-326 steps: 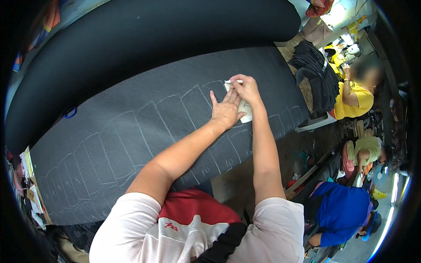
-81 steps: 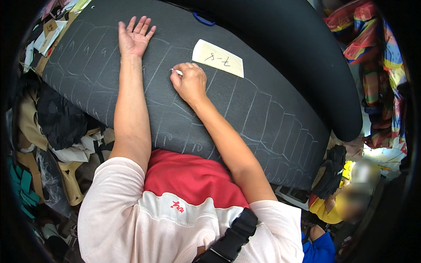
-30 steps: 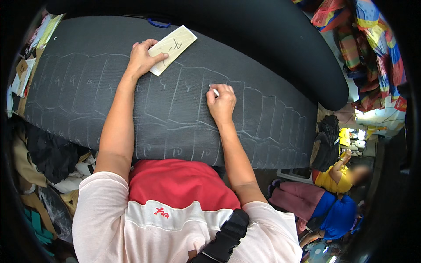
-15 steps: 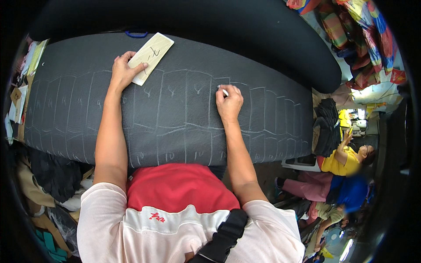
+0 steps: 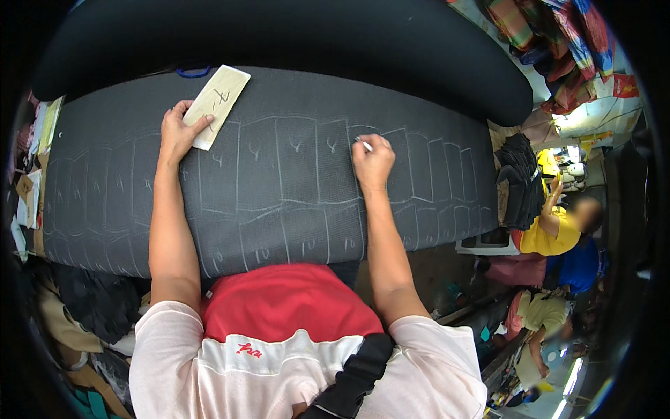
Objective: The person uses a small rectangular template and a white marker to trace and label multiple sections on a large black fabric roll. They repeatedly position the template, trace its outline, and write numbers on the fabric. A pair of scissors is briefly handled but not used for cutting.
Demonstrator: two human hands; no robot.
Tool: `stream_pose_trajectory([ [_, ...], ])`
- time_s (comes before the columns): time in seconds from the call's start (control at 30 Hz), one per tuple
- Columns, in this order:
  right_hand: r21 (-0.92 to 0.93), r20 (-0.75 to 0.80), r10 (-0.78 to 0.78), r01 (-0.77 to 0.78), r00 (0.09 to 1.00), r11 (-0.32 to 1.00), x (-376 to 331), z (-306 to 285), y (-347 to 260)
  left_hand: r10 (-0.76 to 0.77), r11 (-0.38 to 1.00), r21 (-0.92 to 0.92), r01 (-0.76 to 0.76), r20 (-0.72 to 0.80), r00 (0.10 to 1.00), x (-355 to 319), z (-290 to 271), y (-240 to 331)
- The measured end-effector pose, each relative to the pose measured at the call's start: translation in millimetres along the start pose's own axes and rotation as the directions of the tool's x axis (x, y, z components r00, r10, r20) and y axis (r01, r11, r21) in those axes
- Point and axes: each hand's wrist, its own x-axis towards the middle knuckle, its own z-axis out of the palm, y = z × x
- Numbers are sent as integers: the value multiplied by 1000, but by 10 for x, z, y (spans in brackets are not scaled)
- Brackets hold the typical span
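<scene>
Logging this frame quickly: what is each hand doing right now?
Left hand: open, fingers pressing a pale card template flat on the dark fabric.
Right hand: closed on a white chalk piece, tip at the fabric.

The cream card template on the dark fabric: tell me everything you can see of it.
The cream card template is a flat rectangle, stiff paper or card by its look, with a dark handwritten mark. It lies tilted on the dark grey fabric, near the far edge, among chalk outlines. The left hand presses its lower end with fingertips. A blue loop lies just beyond it.
</scene>
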Motion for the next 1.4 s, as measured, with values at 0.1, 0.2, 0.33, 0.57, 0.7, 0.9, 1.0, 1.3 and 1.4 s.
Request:
stream_pose_trajectory([
  [0.1,-8,56,-41,42,998,999,-39,-149,170,-21,1000,-5,21,5,1000,10,5,-11],
  [0.2,-20,83,-48,50,995,999,-154,-265,232,-2,1000,6,2,-18,1000,15,5,-6],
  [0.33,37,105,9,-13,994,999,-219,-247,233,-18,999,-49,17,-5,1000,5,-2,26],
  [0.57,-94,-159,110,-126,981,988,33,-323,672,33,992,-124,-34,-9,999,-18,-14,74],
  [0.7,-46,19,-18,19,1000,999,-41,-494,842,8,984,-179,-5,16,1000,-24,-11,81],
  [0.9,-79,-26,39,-41,999,996,-122,-515,906,28,989,-143,-28,-6,1000,-34,-13,93],
  [1.0,-214,-151,33,-66,988,975,12,-525,1111,13,986,-164,-10,12,1000,-45,-7,84],
  [1.3,-160,-73,145,-155,987,975,-79,-880,1448,13,983,-182,-11,13,1000,-37,-8,76],
  [1.4,-105,-77,144,-152,987,983,-99,-859,1467,15,981,-193,-17,-10,1000,-50,3,90],
])
